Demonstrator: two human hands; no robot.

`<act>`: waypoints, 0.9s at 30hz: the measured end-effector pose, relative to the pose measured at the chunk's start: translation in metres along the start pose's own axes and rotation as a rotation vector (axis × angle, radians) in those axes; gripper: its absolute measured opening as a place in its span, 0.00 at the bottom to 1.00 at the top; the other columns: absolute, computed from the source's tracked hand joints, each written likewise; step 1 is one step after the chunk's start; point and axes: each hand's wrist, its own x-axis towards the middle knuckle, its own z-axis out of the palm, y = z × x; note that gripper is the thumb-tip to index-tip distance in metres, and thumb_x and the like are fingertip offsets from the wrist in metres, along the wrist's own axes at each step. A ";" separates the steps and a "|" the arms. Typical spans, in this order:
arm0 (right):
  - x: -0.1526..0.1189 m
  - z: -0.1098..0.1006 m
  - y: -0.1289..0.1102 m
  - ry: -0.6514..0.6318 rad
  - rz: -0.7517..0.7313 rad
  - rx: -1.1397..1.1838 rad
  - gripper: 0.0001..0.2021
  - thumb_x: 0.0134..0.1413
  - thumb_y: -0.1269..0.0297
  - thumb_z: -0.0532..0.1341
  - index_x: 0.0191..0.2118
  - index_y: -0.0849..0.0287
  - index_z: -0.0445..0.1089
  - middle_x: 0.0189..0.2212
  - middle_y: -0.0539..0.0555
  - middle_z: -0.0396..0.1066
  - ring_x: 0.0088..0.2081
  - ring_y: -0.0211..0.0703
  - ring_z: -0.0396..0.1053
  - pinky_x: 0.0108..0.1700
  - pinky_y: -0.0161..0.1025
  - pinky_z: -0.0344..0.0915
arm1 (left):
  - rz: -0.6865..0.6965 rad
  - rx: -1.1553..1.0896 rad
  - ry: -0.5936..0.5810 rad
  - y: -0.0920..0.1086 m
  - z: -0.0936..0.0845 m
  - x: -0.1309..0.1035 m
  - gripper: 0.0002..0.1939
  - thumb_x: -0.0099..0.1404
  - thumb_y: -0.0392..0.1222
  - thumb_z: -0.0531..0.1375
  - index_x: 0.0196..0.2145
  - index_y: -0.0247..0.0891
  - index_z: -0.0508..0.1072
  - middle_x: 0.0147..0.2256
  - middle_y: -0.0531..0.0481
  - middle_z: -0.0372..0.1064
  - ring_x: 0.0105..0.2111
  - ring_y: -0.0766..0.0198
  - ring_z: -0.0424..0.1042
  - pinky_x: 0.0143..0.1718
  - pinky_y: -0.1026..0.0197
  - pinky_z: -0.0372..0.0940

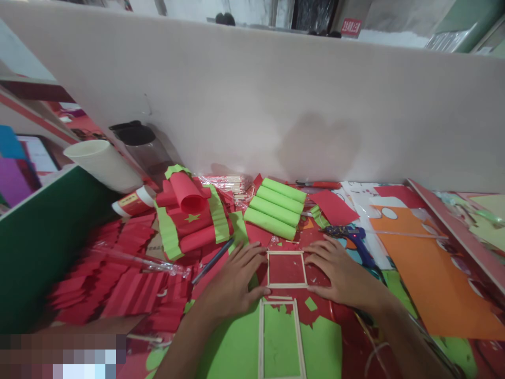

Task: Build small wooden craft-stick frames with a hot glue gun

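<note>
A small rectangular frame of pale wooden sticks (286, 286) lies on the red table surface, held between my two hands. My left hand (236, 276) has its fingertips at the frame's upper left corner and its thumb at the lower left one. On the opposite side, my right hand (337, 271) grips the right corners the same way, fingers above and thumb below. Closer to me, a longer stick frame (261, 337) rests on a torn-edged sheet of green paper (323, 342). A loose stick (280, 298) sits between the two frames.
Beyond my hands lie green paper rolls (276, 208) and a red-and-green paper piece with a star (192, 217). A blue glue gun (361, 245) is beside my right hand, near orange paper (426, 273). Folded red paper (134, 292) piles up left. A white partition (252, 100) stands behind.
</note>
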 end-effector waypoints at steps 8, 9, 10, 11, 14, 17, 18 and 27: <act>0.000 0.002 0.001 0.018 -0.009 0.006 0.19 0.56 0.49 0.63 0.50 0.54 0.71 0.53 0.57 0.70 0.55 0.55 0.62 0.65 0.62 0.45 | -0.002 0.002 0.003 -0.002 0.002 0.000 0.29 0.66 0.62 0.55 0.59 0.44 0.64 0.66 0.44 0.53 0.67 0.46 0.48 0.66 0.36 0.45; 0.000 0.003 0.002 0.025 -0.012 0.008 0.20 0.56 0.49 0.63 0.50 0.54 0.71 0.53 0.56 0.70 0.55 0.55 0.63 0.65 0.61 0.46 | 0.002 0.003 0.006 -0.002 0.002 0.000 0.29 0.66 0.61 0.55 0.59 0.44 0.64 0.66 0.44 0.53 0.67 0.46 0.48 0.66 0.36 0.45; -0.001 0.004 0.003 0.030 -0.015 0.010 0.20 0.56 0.49 0.63 0.50 0.54 0.71 0.53 0.56 0.70 0.55 0.54 0.63 0.65 0.61 0.46 | 0.009 0.004 0.012 -0.002 0.003 0.000 0.29 0.67 0.61 0.55 0.59 0.44 0.64 0.65 0.44 0.54 0.66 0.46 0.49 0.66 0.36 0.45; -0.001 0.004 0.003 0.031 -0.017 0.011 0.20 0.56 0.49 0.63 0.50 0.54 0.71 0.53 0.56 0.70 0.55 0.54 0.63 0.65 0.61 0.46 | 0.016 0.004 0.019 -0.002 0.003 0.001 0.28 0.67 0.61 0.55 0.58 0.43 0.64 0.65 0.44 0.55 0.66 0.46 0.50 0.66 0.36 0.45; -0.001 0.005 0.004 0.028 -0.017 0.010 0.20 0.56 0.49 0.63 0.50 0.54 0.71 0.53 0.56 0.70 0.55 0.54 0.63 0.64 0.61 0.46 | 0.024 0.002 0.033 -0.001 0.003 0.002 0.28 0.66 0.61 0.56 0.57 0.43 0.65 0.64 0.43 0.57 0.65 0.46 0.52 0.65 0.36 0.46; -0.001 0.006 0.004 0.024 -0.009 0.008 0.20 0.56 0.50 0.63 0.50 0.54 0.71 0.53 0.56 0.70 0.55 0.54 0.62 0.64 0.60 0.46 | 0.017 0.004 0.029 -0.001 0.002 0.002 0.29 0.66 0.62 0.56 0.57 0.43 0.65 0.64 0.43 0.57 0.65 0.46 0.52 0.65 0.35 0.47; -0.001 0.006 0.004 0.024 -0.007 0.009 0.20 0.56 0.50 0.63 0.50 0.54 0.71 0.53 0.56 0.70 0.55 0.54 0.62 0.64 0.60 0.46 | 0.016 0.006 0.026 -0.001 0.002 0.002 0.29 0.66 0.62 0.56 0.57 0.43 0.65 0.64 0.42 0.57 0.66 0.45 0.52 0.65 0.35 0.47; 0.000 0.004 0.002 0.015 0.001 0.008 0.19 0.56 0.50 0.63 0.50 0.54 0.71 0.53 0.57 0.70 0.54 0.55 0.63 0.63 0.60 0.47 | 0.008 0.002 0.008 -0.001 0.002 0.001 0.29 0.66 0.62 0.55 0.57 0.42 0.65 0.64 0.43 0.56 0.65 0.46 0.52 0.65 0.35 0.46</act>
